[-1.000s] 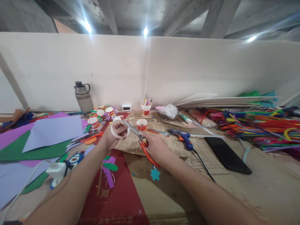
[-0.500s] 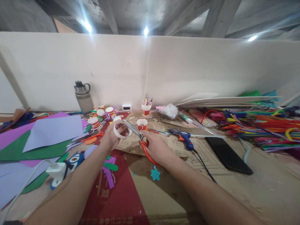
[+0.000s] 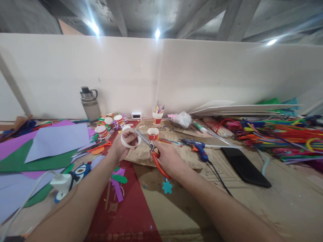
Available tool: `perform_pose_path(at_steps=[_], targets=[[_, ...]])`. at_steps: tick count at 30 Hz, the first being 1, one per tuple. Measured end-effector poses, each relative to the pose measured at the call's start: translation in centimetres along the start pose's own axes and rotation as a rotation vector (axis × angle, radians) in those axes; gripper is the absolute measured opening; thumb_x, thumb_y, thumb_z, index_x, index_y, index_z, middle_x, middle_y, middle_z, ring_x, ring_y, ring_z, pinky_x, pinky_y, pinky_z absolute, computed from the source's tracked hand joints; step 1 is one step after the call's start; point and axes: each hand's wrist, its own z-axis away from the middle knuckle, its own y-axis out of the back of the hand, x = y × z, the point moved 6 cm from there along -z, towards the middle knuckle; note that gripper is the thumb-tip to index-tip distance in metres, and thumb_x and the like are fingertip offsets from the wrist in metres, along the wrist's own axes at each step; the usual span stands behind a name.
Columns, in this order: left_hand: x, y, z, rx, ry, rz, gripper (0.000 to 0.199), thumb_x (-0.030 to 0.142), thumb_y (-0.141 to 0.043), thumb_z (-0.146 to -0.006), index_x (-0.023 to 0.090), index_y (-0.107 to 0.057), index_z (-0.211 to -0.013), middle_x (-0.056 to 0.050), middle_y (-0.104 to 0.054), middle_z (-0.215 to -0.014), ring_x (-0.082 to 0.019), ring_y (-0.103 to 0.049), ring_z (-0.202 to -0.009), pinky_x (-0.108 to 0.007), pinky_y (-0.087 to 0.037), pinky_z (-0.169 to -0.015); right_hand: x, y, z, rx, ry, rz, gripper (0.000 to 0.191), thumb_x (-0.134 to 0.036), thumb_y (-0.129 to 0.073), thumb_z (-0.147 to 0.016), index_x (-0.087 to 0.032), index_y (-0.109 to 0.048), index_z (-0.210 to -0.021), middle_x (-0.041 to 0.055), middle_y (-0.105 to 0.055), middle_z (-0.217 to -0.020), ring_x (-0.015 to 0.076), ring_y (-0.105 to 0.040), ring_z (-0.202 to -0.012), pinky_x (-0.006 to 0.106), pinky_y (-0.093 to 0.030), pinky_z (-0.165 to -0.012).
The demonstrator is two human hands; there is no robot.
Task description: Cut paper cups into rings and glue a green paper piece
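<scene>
Scissors with orange-red handles sit in the grasp of the right hand, blades slanting up and leftward toward a white ring that the left hand grips, its fingers curled inside the loop. Ring and hands hang above the counter, and the blade tips are right beside the ring (whether they touch it I cannot tell). Just beyond the right hand stands a red-and-white paper cup; farther back, another cup holds pens. A teal flower shape lies nearer, below the scissor handles. To the right are a blue glue gun and a black flat device; to the left, coloured sheets overlap, with a grey bottle upright behind
</scene>
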Motion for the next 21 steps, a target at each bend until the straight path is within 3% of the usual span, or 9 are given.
perform_pose_path(at_steps=[7, 14, 21], targets=[[0.8, 1.1, 0.0, 0.123, -0.083, 0.034, 0.027, 0.029, -0.084, -0.063, 0.013, -0.064, -0.072, 0.001, -0.058, -0.062, -0.008, -0.054, -0.053, -0.018, -0.04, -0.048, 0.0, -0.1, -0.1, -0.005, -0.002, -0.003, 0.036, -0.026, -0.049, -0.088, -0.022, -0.059, -0.123, 0.01, -0.07, -0.102, 0.0221, -0.063, -0.091, 0.029, -0.042, -0.077], [-0.1, 0.8, 0.0, 0.068, -0.05, 0.035, 0.03, 0.03, -0.086, -0.06, 0.013, -0.064, -0.073, 0.001, -0.056, -0.061, -0.007, -0.051, -0.052, -0.018, -0.038, -0.047, -0.2, 0.0, 0.0, 0.001, 0.014, 0.007, 0.043, -0.028, -0.048, -0.089, -0.022, -0.053, -0.132, 0.0114, -0.067, -0.109, 0.0231, -0.062, -0.099, 0.03, -0.043, -0.083], [-0.3, 0.4, 0.2, 0.049, -0.05, 0.006, 0.029, 0.028, -0.086, -0.06, 0.013, -0.065, -0.073, 0.0, -0.057, -0.061, -0.007, -0.05, -0.053, -0.016, -0.037, -0.047, -0.2, 0.0, 0.0, -0.033, -0.033, 0.058, 0.044, -0.027, -0.048, -0.089, -0.021, -0.053, -0.133, 0.0115, -0.068, -0.107, 0.0239, -0.062, -0.094, 0.03, -0.042, -0.078]])
